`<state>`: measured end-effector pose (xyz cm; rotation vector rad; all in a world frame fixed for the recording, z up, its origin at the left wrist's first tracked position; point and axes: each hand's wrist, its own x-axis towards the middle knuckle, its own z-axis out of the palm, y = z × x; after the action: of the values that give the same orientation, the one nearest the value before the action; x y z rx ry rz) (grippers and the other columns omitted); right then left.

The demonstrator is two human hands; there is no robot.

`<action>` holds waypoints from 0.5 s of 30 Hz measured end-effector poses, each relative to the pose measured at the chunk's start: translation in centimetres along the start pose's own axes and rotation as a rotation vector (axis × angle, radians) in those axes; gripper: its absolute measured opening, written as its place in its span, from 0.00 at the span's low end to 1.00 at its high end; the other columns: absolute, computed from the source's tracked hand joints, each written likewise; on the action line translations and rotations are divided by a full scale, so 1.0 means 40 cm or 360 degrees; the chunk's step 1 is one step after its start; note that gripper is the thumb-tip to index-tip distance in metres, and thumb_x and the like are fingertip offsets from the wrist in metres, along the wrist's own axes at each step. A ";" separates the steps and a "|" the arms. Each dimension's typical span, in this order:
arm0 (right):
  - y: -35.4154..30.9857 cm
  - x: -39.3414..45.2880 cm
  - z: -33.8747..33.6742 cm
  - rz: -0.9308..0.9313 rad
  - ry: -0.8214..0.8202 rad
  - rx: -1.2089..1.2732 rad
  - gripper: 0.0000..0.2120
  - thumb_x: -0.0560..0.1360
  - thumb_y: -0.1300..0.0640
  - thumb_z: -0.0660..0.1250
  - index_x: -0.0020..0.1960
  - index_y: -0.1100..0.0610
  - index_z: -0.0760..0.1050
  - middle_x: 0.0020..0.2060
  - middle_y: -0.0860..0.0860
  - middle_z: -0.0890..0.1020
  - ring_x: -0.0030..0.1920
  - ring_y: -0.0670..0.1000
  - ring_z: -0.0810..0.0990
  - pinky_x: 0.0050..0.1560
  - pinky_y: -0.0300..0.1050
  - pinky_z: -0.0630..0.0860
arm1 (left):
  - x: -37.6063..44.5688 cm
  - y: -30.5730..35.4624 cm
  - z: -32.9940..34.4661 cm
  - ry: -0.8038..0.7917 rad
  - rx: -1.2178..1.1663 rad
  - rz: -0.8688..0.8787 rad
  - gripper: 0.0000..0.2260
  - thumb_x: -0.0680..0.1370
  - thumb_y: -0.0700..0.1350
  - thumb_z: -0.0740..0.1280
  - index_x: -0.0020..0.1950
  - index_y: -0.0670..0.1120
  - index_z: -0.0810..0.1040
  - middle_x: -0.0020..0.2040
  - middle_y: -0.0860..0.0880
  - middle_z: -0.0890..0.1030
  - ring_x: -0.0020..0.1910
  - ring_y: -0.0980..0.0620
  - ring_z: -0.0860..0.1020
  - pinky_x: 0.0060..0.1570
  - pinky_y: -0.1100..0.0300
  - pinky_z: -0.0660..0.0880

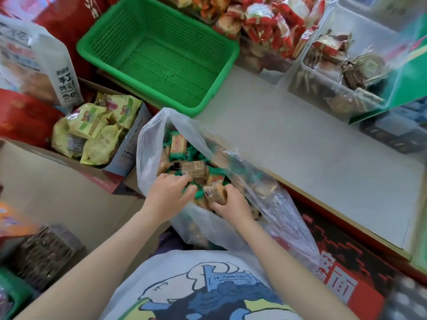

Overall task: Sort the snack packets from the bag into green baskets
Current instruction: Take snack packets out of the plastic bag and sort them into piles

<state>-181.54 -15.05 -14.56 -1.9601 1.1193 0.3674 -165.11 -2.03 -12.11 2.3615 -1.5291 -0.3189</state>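
Observation:
A clear plastic bag [152,139] stands open in front of me, full of small snack packets [178,144] with tan fronts and green ends. My left hand [168,192] reaches into the bag, its fingers curled among the packets. My right hand [231,205] grips one tan packet [215,192] at the bag's near side. Beyond the bag, an empty green basket [228,49] rests on the edge of a pale shelf [312,153].
A cardboard box of yellow-green packets [92,130] stands left of the bag. A white bag with printed characters [46,65] is behind it. Clear bins hold red packets [272,26] and brown packets [342,72] at the back right. A dark basket [44,252] sits low left.

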 end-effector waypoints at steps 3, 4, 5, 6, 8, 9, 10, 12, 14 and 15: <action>-0.016 -0.023 -0.105 -0.0041 0.0083 0.0426 0.09 0.74 0.52 0.74 0.49 0.50 0.75 0.41 0.46 0.80 0.40 0.45 0.79 0.37 0.37 0.74 | 0.068 0.031 -0.015 0.0056 -0.0092 0.0020 0.21 0.80 0.55 0.58 0.63 0.43 0.79 0.56 0.45 0.81 0.57 0.44 0.78 0.57 0.49 0.75; -0.022 -0.029 -0.151 -0.0055 0.0200 0.0592 0.08 0.74 0.52 0.74 0.48 0.50 0.76 0.40 0.46 0.81 0.38 0.43 0.78 0.37 0.36 0.74 | 0.099 0.043 -0.020 0.0040 -0.0088 0.0041 0.23 0.80 0.55 0.57 0.66 0.43 0.78 0.62 0.44 0.79 0.63 0.43 0.76 0.63 0.47 0.73; -0.027 -0.029 -0.199 -0.0049 0.0338 0.0753 0.06 0.75 0.52 0.73 0.47 0.49 0.77 0.39 0.47 0.82 0.37 0.44 0.78 0.38 0.38 0.74 | 0.134 0.056 -0.024 0.0004 -0.0066 0.0062 0.24 0.80 0.56 0.56 0.69 0.45 0.76 0.67 0.43 0.77 0.68 0.42 0.73 0.68 0.46 0.69; -0.024 -0.018 -0.245 -0.0026 0.0466 0.0866 0.05 0.76 0.51 0.72 0.47 0.50 0.77 0.39 0.48 0.82 0.37 0.45 0.78 0.40 0.42 0.74 | 0.168 0.068 -0.023 -0.0076 -0.0031 0.0079 0.26 0.80 0.58 0.54 0.72 0.47 0.74 0.72 0.43 0.73 0.73 0.42 0.69 0.72 0.45 0.65; -0.011 0.037 -0.319 0.0056 0.0608 0.0945 0.07 0.78 0.47 0.69 0.48 0.51 0.77 0.40 0.48 0.82 0.38 0.48 0.78 0.40 0.45 0.74 | 0.227 0.084 -0.007 -0.0299 0.0064 0.0098 0.29 0.79 0.61 0.50 0.77 0.51 0.67 0.79 0.45 0.63 0.79 0.43 0.58 0.76 0.45 0.56; 0.002 0.080 -0.343 0.0133 0.0606 0.0965 0.10 0.78 0.45 0.68 0.49 0.52 0.77 0.39 0.49 0.82 0.36 0.49 0.77 0.37 0.45 0.73 | 0.253 0.084 0.010 -0.0399 0.0109 0.0089 0.29 0.80 0.61 0.50 0.79 0.53 0.63 0.81 0.46 0.57 0.80 0.44 0.53 0.77 0.46 0.52; 0.013 0.127 -0.360 0.0240 0.0559 0.1014 0.13 0.78 0.43 0.68 0.50 0.54 0.76 0.37 0.50 0.81 0.32 0.49 0.75 0.33 0.43 0.70 | 0.274 0.080 0.030 -0.0490 0.0133 0.0067 0.28 0.81 0.61 0.51 0.80 0.55 0.60 0.82 0.47 0.53 0.81 0.44 0.49 0.78 0.47 0.49; 0.033 0.229 -0.372 0.0488 0.0376 0.1114 0.16 0.78 0.43 0.68 0.47 0.57 0.74 0.34 0.54 0.80 0.23 0.48 0.68 0.25 0.39 0.64 | 0.303 0.070 0.066 -0.0638 0.0156 0.0007 0.28 0.82 0.60 0.55 0.82 0.56 0.54 0.83 0.46 0.48 0.81 0.44 0.46 0.78 0.48 0.45; 0.038 0.322 -0.367 0.0670 0.0168 0.1121 0.14 0.78 0.44 0.68 0.46 0.56 0.74 0.33 0.55 0.78 0.21 0.47 0.65 0.24 0.36 0.62 | 0.322 0.047 0.107 -0.0769 0.0098 -0.0090 0.29 0.82 0.60 0.56 0.82 0.57 0.52 0.82 0.45 0.51 0.81 0.43 0.51 0.77 0.49 0.52; 0.034 0.362 -0.363 0.0714 0.0091 0.1154 0.14 0.78 0.44 0.68 0.45 0.55 0.73 0.32 0.54 0.76 0.22 0.47 0.66 0.24 0.36 0.63 | 0.328 0.037 0.123 -0.0829 0.0034 -0.0157 0.30 0.82 0.61 0.56 0.82 0.58 0.51 0.81 0.44 0.57 0.79 0.43 0.59 0.75 0.49 0.61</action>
<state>-176.60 -34.98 -15.01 -1.0893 1.4749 0.1039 -162.74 -15.23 -16.36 2.4988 -1.6223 -1.0114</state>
